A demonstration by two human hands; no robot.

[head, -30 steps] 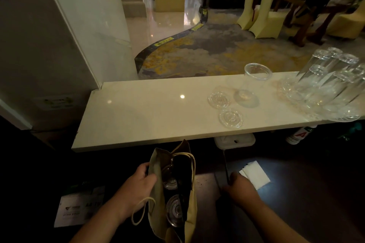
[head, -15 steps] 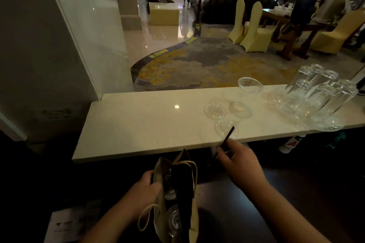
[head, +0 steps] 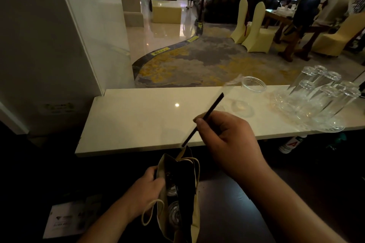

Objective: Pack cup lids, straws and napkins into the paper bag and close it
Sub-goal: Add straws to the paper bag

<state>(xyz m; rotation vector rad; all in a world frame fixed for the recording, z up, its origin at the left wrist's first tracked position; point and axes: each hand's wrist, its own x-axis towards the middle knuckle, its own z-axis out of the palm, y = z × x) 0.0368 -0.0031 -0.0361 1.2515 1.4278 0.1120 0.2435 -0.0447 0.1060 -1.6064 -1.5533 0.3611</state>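
A tan paper bag (head: 195, 221) with cord handles stands open on the dark lower counter. Clear cup lids (head: 173, 211) show inside it. My left hand (head: 147, 189) grips the bag's left wall and holds its mouth apart. My right hand (head: 227, 140) is closed on a black straw (head: 209, 113) in a clear wrapper. The straw slants, its lower tip just above the bag's mouth and its upper end over the white ledge. The lids on the ledge are hidden behind my right hand.
A white stone ledge (head: 138, 122) runs across in front of me. On it stand a clear plastic cup (head: 250, 89) and several upturned drinking glasses (head: 324, 96) at the right. A printed card (head: 65, 221) lies at lower left. A bottle (head: 290, 144) sits under the ledge.
My right hand has lifted the black straw from the dark counter and brought it left and up, over the bag's mouth. My left hand has stayed on the bag.
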